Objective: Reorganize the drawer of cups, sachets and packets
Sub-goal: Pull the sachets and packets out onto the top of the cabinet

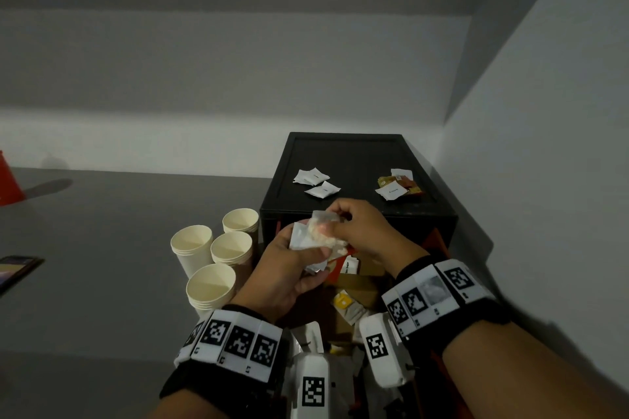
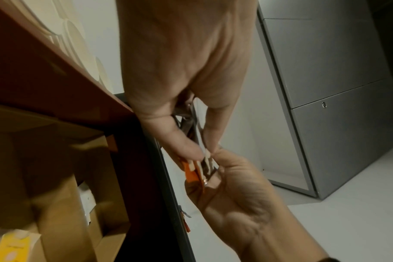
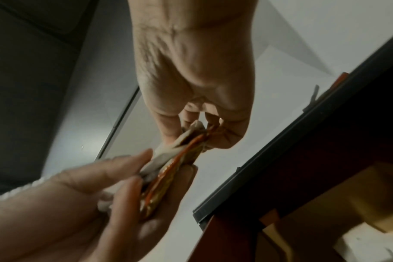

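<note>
We looked down on a grey worktop set against pale walls, with a black cabinet in the corner. Left of the cabinet stood four stacks of paper cups; white sachets lay on its top. In front of the cabinet, above its open drawer, our left hand gripped a bundle of packets, fingers curled round it, while our right hand pinched a clear packet at the bundle's top.

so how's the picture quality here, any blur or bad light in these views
Head view: dim, straight edges bowed by the wide lens, white sachets on the black box sharp. Left wrist view: fairly sharp, drawer side shadowed. Right wrist view: motion-blurred, left hand and packets smeared.
</note>
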`<state>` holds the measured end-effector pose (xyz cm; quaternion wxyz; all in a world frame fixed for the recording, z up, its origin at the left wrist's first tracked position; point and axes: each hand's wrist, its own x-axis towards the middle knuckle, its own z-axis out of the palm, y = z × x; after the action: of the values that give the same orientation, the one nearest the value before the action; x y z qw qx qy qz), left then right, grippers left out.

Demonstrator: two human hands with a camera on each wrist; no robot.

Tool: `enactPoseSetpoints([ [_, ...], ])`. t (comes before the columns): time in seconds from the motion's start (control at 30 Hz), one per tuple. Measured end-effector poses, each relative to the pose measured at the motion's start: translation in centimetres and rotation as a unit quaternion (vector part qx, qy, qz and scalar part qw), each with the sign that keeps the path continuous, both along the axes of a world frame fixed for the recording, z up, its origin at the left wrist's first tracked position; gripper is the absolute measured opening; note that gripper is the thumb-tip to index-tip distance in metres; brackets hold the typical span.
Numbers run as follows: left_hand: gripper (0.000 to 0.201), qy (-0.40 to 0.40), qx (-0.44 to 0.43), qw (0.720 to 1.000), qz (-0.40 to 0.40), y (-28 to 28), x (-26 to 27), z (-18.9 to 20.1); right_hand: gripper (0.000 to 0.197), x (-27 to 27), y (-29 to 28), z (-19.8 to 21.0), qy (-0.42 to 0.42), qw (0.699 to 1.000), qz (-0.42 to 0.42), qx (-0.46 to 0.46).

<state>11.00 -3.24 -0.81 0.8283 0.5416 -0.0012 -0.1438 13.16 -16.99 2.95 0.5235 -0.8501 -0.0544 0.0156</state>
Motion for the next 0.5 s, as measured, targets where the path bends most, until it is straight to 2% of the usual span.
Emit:
enactPoseSetpoints([
  [0.17,0.036,0.01,-0.011,1.0,0.024,0.3,-0.1,0.2,0.009,-0.1,-1.2,0.4,0.037,0.986,-0.063,0.15],
  [0.27,0.038,0.01,-0.013,0.999,0.042,0.5,-0.1,0.4,0.013,-0.1,-2.2,0.5,0.035,0.979,-0.081,0.184],
  [0.33,0.037,0.026,-0.028,0.997,0.062,0.8,0.0,0.6,0.012,0.0,-2.7,0.3,0.033,0.982,-0.099,0.158],
  [0.4,0.033,0.051,-0.053,0.994,0.08,1.2,0.1,0.8,0.015,0.0,-3.1,-0.1,0.048,0.99,-0.098,0.095],
  [0.5,0.029,0.082,-0.094,0.988,0.095,1.4,0.0,1.1,0.017,-0.4,-3.2,-0.7,0.095,0.994,-0.053,-0.001],
])
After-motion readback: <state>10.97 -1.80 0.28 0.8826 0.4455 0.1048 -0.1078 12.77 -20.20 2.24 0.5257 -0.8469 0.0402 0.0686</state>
